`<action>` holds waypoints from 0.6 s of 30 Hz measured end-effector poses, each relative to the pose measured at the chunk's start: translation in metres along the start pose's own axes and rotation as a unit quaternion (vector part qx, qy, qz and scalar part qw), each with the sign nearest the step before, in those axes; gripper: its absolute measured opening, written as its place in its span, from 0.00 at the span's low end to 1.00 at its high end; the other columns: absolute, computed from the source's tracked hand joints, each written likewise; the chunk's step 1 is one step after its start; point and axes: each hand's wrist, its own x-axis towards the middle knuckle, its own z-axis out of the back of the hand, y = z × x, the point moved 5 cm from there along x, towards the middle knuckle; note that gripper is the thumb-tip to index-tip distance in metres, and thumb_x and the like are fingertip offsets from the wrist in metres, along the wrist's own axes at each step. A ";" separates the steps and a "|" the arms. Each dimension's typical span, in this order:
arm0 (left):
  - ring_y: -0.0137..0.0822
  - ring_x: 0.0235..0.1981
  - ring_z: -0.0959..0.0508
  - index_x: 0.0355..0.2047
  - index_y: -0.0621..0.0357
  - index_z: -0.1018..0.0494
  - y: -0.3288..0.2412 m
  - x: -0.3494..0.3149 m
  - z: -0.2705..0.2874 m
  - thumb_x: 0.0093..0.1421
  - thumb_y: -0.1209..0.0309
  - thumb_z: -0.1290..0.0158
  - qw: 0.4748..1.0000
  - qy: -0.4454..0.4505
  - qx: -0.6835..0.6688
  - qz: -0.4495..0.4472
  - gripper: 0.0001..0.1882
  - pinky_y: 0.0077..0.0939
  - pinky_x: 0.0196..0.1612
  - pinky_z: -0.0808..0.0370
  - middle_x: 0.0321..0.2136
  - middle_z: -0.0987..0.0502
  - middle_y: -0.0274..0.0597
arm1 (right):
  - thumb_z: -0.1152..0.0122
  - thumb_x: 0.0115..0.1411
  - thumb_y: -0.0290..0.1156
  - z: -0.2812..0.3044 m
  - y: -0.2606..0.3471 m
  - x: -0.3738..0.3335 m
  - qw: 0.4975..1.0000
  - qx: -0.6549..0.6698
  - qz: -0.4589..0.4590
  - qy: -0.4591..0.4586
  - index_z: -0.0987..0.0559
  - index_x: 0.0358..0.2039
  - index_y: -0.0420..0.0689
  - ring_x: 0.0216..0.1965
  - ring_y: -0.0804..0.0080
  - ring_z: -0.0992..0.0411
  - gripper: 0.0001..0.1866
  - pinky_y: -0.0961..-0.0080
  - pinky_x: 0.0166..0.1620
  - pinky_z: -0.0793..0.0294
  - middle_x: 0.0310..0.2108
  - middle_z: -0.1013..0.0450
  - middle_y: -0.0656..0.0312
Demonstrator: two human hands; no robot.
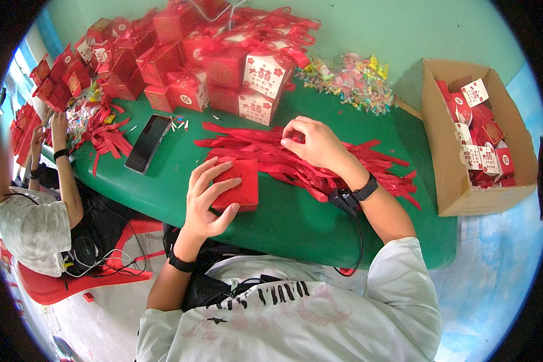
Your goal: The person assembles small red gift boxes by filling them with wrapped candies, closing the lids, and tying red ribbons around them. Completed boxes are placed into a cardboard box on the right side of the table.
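My left hand (pixel 209 196) lies over a small red gift box (pixel 242 184) near the table's front edge, fingers across its top and thumb along its near side. Further right, my right hand (pixel 312 142) is over a loose pile of red ribbons (pixel 265 158). Its thumb and fingers are bent together in a pinch at the upper edge of the pile. Whether a ribbon is between the fingertips is too small to tell.
Stacked red-and-white boxes (pixel 259 75) stand at the back of the green table (pixel 295 230), with wrapped candies (pixel 356 81) beside them. A phone (pixel 149 143) lies left. At right, a cardboard carton (pixel 443 151) holds more boxes. A co-worker (pixel 33 223) sits far left, hands near candies and ribbons.
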 end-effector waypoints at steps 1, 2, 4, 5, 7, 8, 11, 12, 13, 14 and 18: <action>0.60 0.65 0.29 0.48 0.52 0.14 0.000 0.000 0.000 0.53 0.58 0.35 1.000 0.001 0.000 -0.001 0.23 0.55 0.68 0.33 0.60 0.21 0.49 | 0.31 0.63 0.41 -0.003 -0.002 -0.001 1.000 -0.021 0.005 0.001 0.17 0.38 0.43 0.42 0.50 0.21 0.14 0.58 0.47 0.20 0.39 0.21 0.51; 0.60 0.65 0.29 0.48 0.52 0.14 0.000 0.000 -0.001 0.53 0.58 0.35 1.000 0.002 0.000 -0.002 0.23 0.55 0.68 0.33 0.60 0.21 0.49 | 0.31 0.63 0.41 -0.008 -0.001 -0.002 0.999 -0.029 0.020 0.013 0.17 0.37 0.43 0.43 0.50 0.21 0.14 0.58 0.47 0.21 0.39 0.22 0.51; 0.60 0.65 0.29 0.48 0.52 0.15 0.001 0.000 -0.001 0.53 0.58 0.36 1.000 0.002 -0.002 -0.002 0.23 0.55 0.68 0.33 0.60 0.21 0.49 | 0.30 0.62 0.42 -0.017 0.000 -0.004 0.997 -0.043 0.051 0.036 0.17 0.37 0.44 0.44 0.50 0.22 0.13 0.57 0.49 0.21 0.39 0.22 0.51; 0.60 0.65 0.29 0.48 0.52 0.15 0.001 0.000 0.000 0.53 0.57 0.36 1.000 0.001 -0.003 -0.002 0.23 0.55 0.68 0.33 0.60 0.21 0.49 | 0.30 0.62 0.42 -0.020 -0.002 -0.004 0.997 -0.048 0.057 0.033 0.17 0.36 0.44 0.44 0.50 0.22 0.13 0.56 0.49 0.21 0.39 0.22 0.51; 0.60 0.65 0.29 0.48 0.52 0.15 0.001 -0.001 0.000 0.53 0.57 0.36 1.000 0.002 -0.003 -0.001 0.23 0.55 0.68 0.33 0.60 0.22 0.49 | 0.30 0.62 0.41 -0.023 -0.004 -0.002 0.996 -0.058 0.069 0.028 0.16 0.36 0.44 0.44 0.49 0.22 0.13 0.55 0.50 0.22 0.39 0.22 0.51; 0.60 0.65 0.29 0.48 0.52 0.15 0.002 -0.001 0.000 0.53 0.57 0.36 1.000 0.001 -0.002 0.000 0.23 0.55 0.68 0.33 0.60 0.22 0.50 | 0.30 0.62 0.41 -0.021 -0.005 -0.001 0.998 -0.037 0.038 0.031 0.16 0.36 0.44 0.45 0.49 0.23 0.13 0.55 0.50 0.22 0.39 0.22 0.52; 0.60 0.65 0.29 0.48 0.53 0.15 0.001 0.000 0.000 0.54 0.57 0.36 1.000 -0.001 -0.005 -0.002 0.23 0.55 0.68 0.33 0.60 0.22 0.50 | 0.29 0.61 0.41 -0.015 -0.006 0.001 0.999 -0.007 -0.013 0.031 0.16 0.36 0.44 0.46 0.50 0.23 0.13 0.53 0.52 0.23 0.39 0.22 0.52; 0.60 0.65 0.29 0.48 0.53 0.15 0.001 0.000 0.000 0.54 0.57 0.36 1.000 -0.001 -0.005 -0.003 0.23 0.55 0.68 0.33 0.60 0.22 0.50 | 0.29 0.61 0.40 -0.016 -0.006 0.000 1.000 -0.018 -0.002 0.023 0.16 0.36 0.44 0.46 0.50 0.23 0.12 0.53 0.52 0.23 0.39 0.22 0.53; 0.60 0.65 0.29 0.48 0.53 0.15 0.001 0.000 0.000 0.54 0.57 0.36 1.000 0.000 -0.005 -0.004 0.23 0.55 0.68 0.33 0.60 0.22 0.50 | 0.29 0.61 0.40 -0.018 -0.006 0.000 0.999 -0.029 0.008 0.014 0.16 0.36 0.45 0.46 0.50 0.23 0.12 0.53 0.53 0.24 0.39 0.22 0.53; 0.60 0.65 0.29 0.48 0.53 0.15 0.001 0.001 0.000 0.54 0.57 0.36 1.000 0.000 -0.006 -0.006 0.23 0.55 0.68 0.33 0.60 0.22 0.50 | 0.29 0.61 0.40 -0.023 -0.005 -0.002 0.999 -0.039 0.026 0.013 0.16 0.36 0.45 0.46 0.50 0.23 0.12 0.54 0.53 0.24 0.39 0.22 0.54; 0.60 0.65 0.29 0.48 0.53 0.15 0.003 0.000 -0.001 0.54 0.58 0.36 1.000 0.006 0.001 -0.004 0.23 0.55 0.68 0.34 0.60 0.22 0.50 | 0.29 0.61 0.39 -0.031 0.001 -0.003 0.997 -0.054 0.062 0.001 0.16 0.34 0.46 0.46 0.51 0.23 0.11 0.54 0.53 0.24 0.40 0.22 0.56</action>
